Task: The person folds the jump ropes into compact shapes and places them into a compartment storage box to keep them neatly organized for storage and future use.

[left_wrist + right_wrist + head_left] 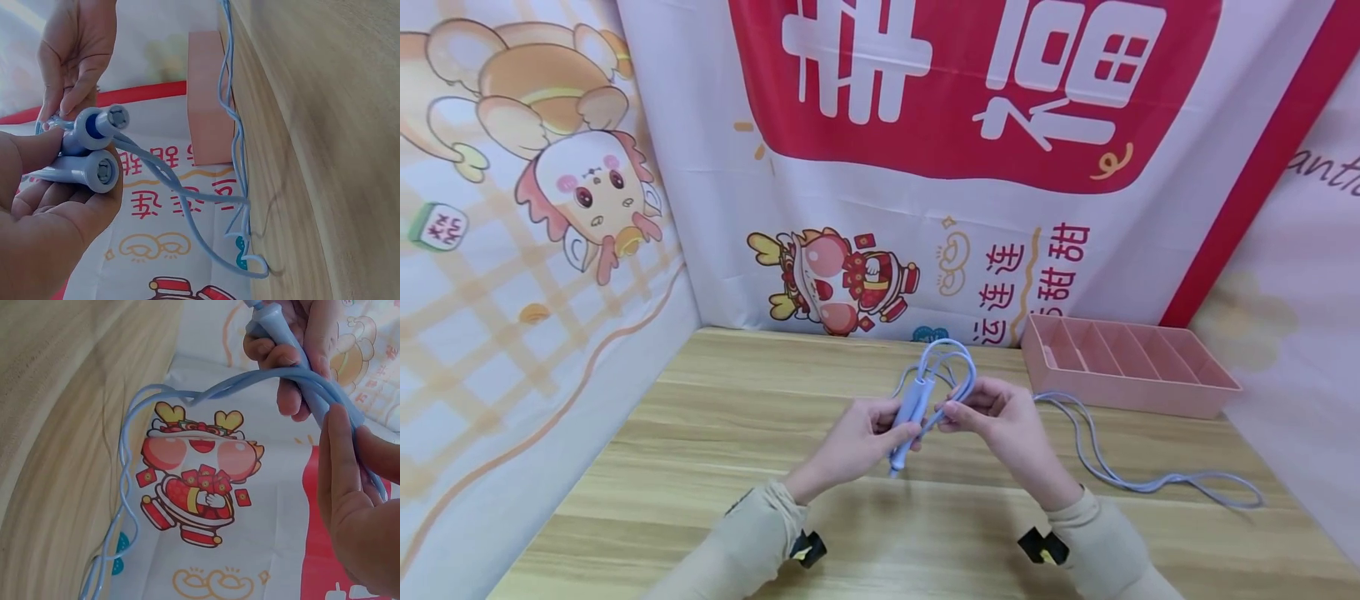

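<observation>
A light blue jump rope is held up over the table between both hands. My left hand (pixel 867 437) grips its two handles (pixel 912 404) side by side, thumb across them. In the left wrist view the handle ends (pixel 105 170) point toward the camera. My right hand (pixel 1011 421) pinches the doubled cord (pixel 968 379) just right of the handles, where it bends in a loop above them. In the right wrist view the cord (pixel 240 380) passes over the handles and hangs to the table. The remaining cord (pixel 1108 475) trails loosely along the tabletop to the right.
A pink divided box (pixel 1135 400) stands at the back right of the wooden table (pixel 700 467), with the cord passing in front of it. Printed cloth (pixel 865 200) hangs behind the table and along both sides.
</observation>
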Motion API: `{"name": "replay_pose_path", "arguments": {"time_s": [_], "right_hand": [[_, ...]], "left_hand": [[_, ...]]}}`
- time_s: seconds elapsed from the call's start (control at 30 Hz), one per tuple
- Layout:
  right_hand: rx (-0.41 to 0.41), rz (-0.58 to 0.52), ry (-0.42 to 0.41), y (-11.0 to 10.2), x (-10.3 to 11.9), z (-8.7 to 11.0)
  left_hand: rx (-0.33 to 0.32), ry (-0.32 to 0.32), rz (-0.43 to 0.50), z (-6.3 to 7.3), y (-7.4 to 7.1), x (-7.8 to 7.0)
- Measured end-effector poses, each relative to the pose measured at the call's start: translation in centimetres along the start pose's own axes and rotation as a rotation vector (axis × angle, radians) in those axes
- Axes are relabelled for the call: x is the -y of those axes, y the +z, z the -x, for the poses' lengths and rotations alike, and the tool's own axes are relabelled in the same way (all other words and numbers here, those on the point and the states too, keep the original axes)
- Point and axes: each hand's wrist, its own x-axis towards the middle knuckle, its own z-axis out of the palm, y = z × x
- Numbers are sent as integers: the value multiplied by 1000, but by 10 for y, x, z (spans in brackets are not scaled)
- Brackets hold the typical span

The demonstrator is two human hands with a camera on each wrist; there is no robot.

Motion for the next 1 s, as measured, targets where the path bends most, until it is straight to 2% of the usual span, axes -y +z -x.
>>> {"name": "replay_pose_path", "arguments": {"time_s": [0.13,0.23,0.37,0.53,0.63,0.77,0.9,1.0], "right_hand": [[-43,9,-11,3,-3,0],[-63,20,-39,5,-5,0],[-74,41,-70,7,-8,-1],[-102,61,-90,8,-9,0],[-114,71,-100,8,-10,-1],[-145,82,-116,8,-11,-2],[-180,136,-129,3,-13,-4],[-123,140,-123,-1,-16,-6]], "left_hand": [[5,0,-26,0,2,1],[-4,23,-55,0,4,1],[-36,59,-151,-1,5,2],[-37,82,-244,-4,6,3],[-6,80,-221,-6,6,1],[34,37,-125,-8,7,-3],[29,-17,-32,-11,7,-8],[7,-28,26,-14,6,-11]]}}
